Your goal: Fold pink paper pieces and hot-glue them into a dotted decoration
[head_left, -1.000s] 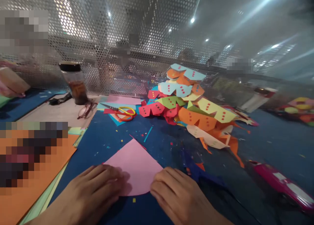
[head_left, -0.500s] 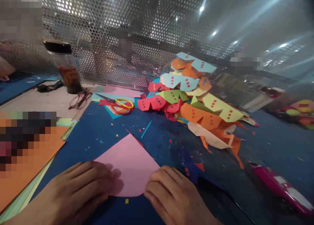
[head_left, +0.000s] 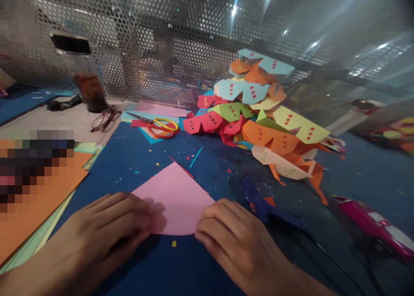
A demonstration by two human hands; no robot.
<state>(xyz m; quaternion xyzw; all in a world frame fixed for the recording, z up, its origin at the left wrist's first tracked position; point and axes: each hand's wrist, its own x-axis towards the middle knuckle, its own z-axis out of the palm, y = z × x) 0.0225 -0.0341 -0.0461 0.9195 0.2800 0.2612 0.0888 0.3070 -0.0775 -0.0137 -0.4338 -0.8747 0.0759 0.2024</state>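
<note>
Lead: Your left hand (head_left: 119,220) and right hand (head_left: 231,231) each pinch a side of the pink paper (head_left: 177,201), which lies between them on the tabletop (head_left: 171,272). Risk?

Second: Uneven pressure from you could skew a crease along its bowed near edge.

Lead: Containers?

Second: One lidded jar (head_left: 76,67), brown contents (head_left: 89,90) inside; you cannot tell what.

Left hand (head_left: 113,225) and right hand (head_left: 234,235) holding pink paper (head_left: 177,201), scissors (head_left: 164,129) beyond
</note>
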